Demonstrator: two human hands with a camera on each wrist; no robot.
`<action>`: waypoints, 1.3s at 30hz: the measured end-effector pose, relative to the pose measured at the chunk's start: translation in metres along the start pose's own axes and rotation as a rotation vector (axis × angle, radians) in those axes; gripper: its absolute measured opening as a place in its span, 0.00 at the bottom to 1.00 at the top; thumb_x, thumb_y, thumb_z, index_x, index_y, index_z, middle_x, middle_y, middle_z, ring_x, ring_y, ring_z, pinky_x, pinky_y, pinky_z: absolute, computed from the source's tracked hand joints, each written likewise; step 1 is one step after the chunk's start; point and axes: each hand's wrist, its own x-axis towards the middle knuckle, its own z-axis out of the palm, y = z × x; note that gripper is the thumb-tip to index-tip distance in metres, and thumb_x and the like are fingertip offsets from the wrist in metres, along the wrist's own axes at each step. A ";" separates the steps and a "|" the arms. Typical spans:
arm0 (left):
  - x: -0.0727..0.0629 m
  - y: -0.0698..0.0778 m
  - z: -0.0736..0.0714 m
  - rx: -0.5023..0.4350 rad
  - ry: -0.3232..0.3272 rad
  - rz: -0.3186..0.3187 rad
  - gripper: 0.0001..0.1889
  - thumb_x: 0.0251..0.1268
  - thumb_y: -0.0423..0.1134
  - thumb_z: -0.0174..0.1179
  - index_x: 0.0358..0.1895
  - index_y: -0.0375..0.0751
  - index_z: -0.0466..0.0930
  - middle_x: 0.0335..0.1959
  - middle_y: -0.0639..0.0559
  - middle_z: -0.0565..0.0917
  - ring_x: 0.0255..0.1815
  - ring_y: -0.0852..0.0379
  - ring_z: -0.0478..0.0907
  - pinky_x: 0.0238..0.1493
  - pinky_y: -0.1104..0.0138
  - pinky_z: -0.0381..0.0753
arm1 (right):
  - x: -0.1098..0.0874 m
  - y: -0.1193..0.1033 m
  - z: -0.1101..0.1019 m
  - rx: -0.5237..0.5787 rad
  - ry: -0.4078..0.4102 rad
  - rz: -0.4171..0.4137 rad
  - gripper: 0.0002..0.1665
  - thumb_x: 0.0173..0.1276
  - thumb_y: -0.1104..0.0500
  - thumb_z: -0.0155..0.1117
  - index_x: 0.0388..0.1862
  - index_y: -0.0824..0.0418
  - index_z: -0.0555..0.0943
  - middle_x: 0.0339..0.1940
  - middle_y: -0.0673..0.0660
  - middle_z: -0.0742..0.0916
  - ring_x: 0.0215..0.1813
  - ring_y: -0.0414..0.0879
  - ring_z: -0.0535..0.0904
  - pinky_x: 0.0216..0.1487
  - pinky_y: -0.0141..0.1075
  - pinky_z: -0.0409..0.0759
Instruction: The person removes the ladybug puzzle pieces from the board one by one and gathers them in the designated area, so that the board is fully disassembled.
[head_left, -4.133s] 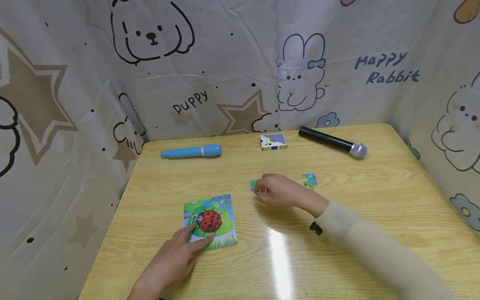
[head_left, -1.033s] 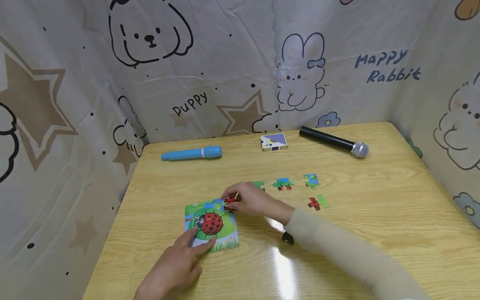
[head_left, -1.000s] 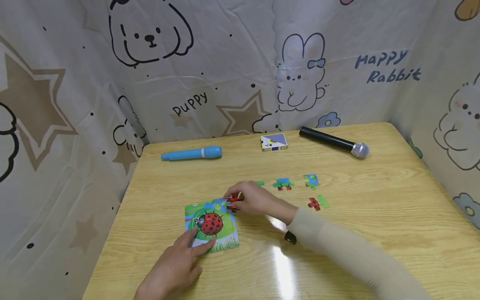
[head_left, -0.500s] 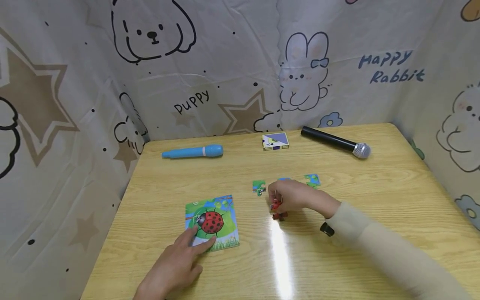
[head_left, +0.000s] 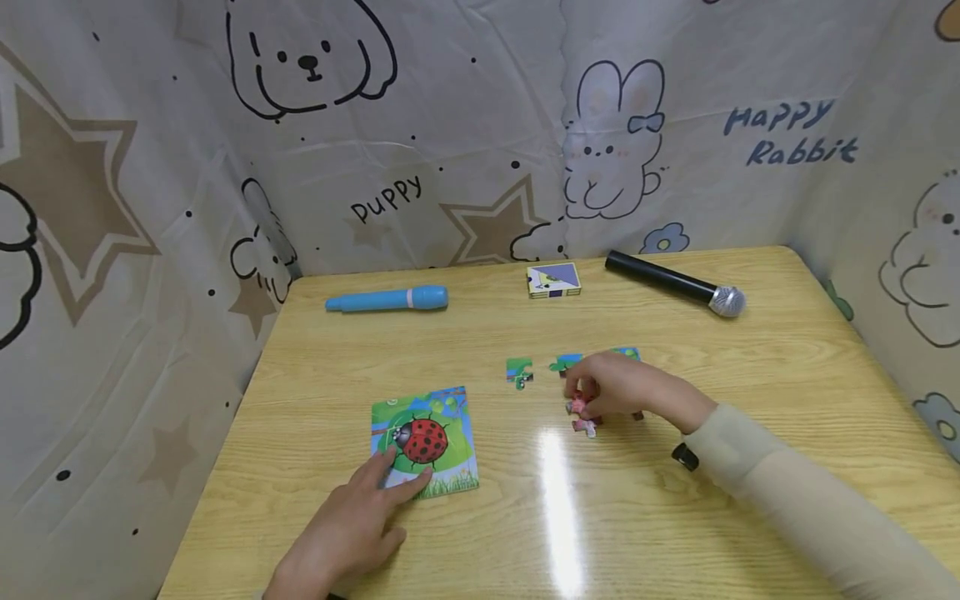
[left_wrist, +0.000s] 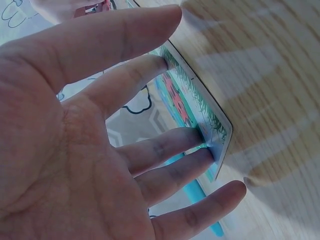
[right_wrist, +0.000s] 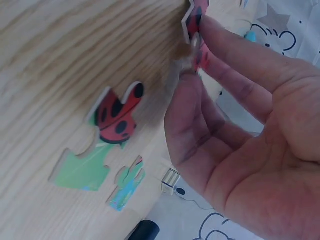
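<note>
My left hand (head_left: 348, 517) lies with its fingers spread, fingertips resting on the lower part of a square ladybug picture board (head_left: 457, 450). To the right, my right hand (head_left: 622, 387) pinches red jigsaw pieces (head_left: 578, 407) between thumb and fingers, low over the table. In the right wrist view one red, black-spotted part (right_wrist: 195, 22) sticks out past the thumb, and the rest is blurred. Behind the hand lie a green jigsaw piece (head_left: 519, 371), a blue-green one (head_left: 566, 362) and a partly covered corner piece (head_left: 628, 353). The right wrist view shows a spotted red piece (right_wrist: 117, 117) touching a green piece (right_wrist: 82, 170).
Along the back of the wooden table (head_left: 360, 354) lie a blue toy microphone (head_left: 386, 299), a playing-card box (head_left: 553, 281) and a black microphone (head_left: 667, 280) with a silver head. A printed curtain (head_left: 465, 108) hangs behind and at both sides.
My right hand has moved right from the board's upper right corner, carrying the red jigsaw pieces, and now covers the spotted red and green pieces. My left hand stays on the board.
</note>
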 end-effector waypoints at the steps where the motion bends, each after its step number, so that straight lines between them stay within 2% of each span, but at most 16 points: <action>1: 0.000 0.000 0.000 0.001 -0.004 -0.002 0.37 0.61 0.37 0.73 0.75 0.63 0.75 0.81 0.35 0.64 0.81 0.34 0.64 0.66 0.37 0.78 | 0.000 0.001 0.000 -0.004 0.003 -0.004 0.10 0.65 0.64 0.78 0.42 0.56 0.87 0.30 0.49 0.88 0.30 0.37 0.78 0.35 0.33 0.78; 5: 0.001 0.002 -0.002 0.000 -0.012 -0.006 0.37 0.61 0.37 0.73 0.75 0.62 0.75 0.81 0.35 0.64 0.81 0.34 0.64 0.67 0.37 0.78 | -0.001 0.003 0.000 -0.035 0.019 0.005 0.10 0.64 0.63 0.79 0.39 0.55 0.84 0.27 0.49 0.85 0.28 0.38 0.75 0.33 0.33 0.75; 9: 0.001 0.003 -0.002 0.010 -0.006 -0.004 0.37 0.62 0.37 0.72 0.75 0.63 0.75 0.80 0.35 0.65 0.80 0.34 0.65 0.67 0.36 0.77 | -0.001 0.003 0.002 -0.059 0.037 0.023 0.14 0.64 0.61 0.80 0.44 0.56 0.84 0.27 0.47 0.84 0.29 0.38 0.75 0.35 0.33 0.75; 13: -0.001 0.002 -0.001 0.030 0.017 -0.001 0.35 0.64 0.37 0.71 0.75 0.64 0.75 0.79 0.35 0.66 0.80 0.34 0.66 0.69 0.35 0.75 | 0.003 -0.002 0.002 -0.027 0.051 0.018 0.09 0.67 0.59 0.77 0.42 0.56 0.84 0.26 0.47 0.84 0.28 0.37 0.76 0.34 0.33 0.77; 16: -0.002 0.003 0.001 0.047 0.035 -0.002 0.32 0.67 0.38 0.69 0.74 0.64 0.76 0.78 0.34 0.67 0.79 0.35 0.67 0.69 0.35 0.74 | 0.012 -0.012 0.001 0.006 0.091 -0.004 0.04 0.72 0.58 0.72 0.37 0.54 0.84 0.25 0.47 0.83 0.26 0.38 0.75 0.31 0.32 0.76; 21: 0.000 0.003 0.004 0.071 0.061 0.011 0.28 0.71 0.41 0.67 0.72 0.64 0.78 0.75 0.34 0.71 0.75 0.36 0.72 0.67 0.38 0.78 | 0.034 -0.033 0.003 0.003 0.166 -0.094 0.07 0.74 0.57 0.70 0.34 0.53 0.84 0.24 0.46 0.81 0.26 0.37 0.71 0.30 0.32 0.72; 24: 0.001 0.003 0.005 0.077 0.072 0.020 0.27 0.72 0.41 0.66 0.72 0.65 0.79 0.73 0.34 0.72 0.72 0.37 0.74 0.67 0.40 0.78 | 0.046 -0.047 0.005 0.019 0.171 -0.143 0.05 0.74 0.57 0.70 0.39 0.57 0.86 0.29 0.49 0.85 0.31 0.39 0.76 0.35 0.33 0.76; 28: 0.001 0.002 0.005 0.090 0.087 0.030 0.27 0.72 0.41 0.66 0.72 0.66 0.79 0.70 0.36 0.74 0.69 0.39 0.76 0.67 0.42 0.79 | 0.061 -0.069 0.010 0.039 0.145 -0.179 0.14 0.75 0.56 0.69 0.52 0.64 0.87 0.44 0.58 0.89 0.45 0.47 0.84 0.50 0.38 0.84; 32: 0.002 0.002 0.005 0.119 0.101 0.050 0.27 0.70 0.41 0.67 0.71 0.65 0.79 0.65 0.39 0.76 0.62 0.45 0.78 0.62 0.45 0.81 | 0.075 -0.090 0.016 0.046 0.095 -0.207 0.20 0.76 0.56 0.68 0.59 0.67 0.85 0.54 0.63 0.89 0.55 0.55 0.84 0.58 0.45 0.84; 35: 0.002 0.002 0.005 0.132 0.109 0.062 0.28 0.69 0.39 0.68 0.71 0.65 0.80 0.61 0.41 0.77 0.57 0.48 0.78 0.59 0.46 0.82 | 0.085 -0.102 0.021 0.031 0.070 -0.237 0.22 0.75 0.56 0.69 0.62 0.68 0.84 0.59 0.64 0.88 0.60 0.56 0.84 0.63 0.48 0.83; 39: 0.002 0.002 0.005 0.128 0.114 0.066 0.28 0.69 0.36 0.67 0.71 0.63 0.80 0.62 0.40 0.77 0.60 0.46 0.78 0.61 0.44 0.82 | 0.098 -0.115 0.027 0.022 0.037 -0.253 0.26 0.74 0.56 0.70 0.65 0.69 0.82 0.63 0.64 0.87 0.66 0.56 0.82 0.68 0.49 0.81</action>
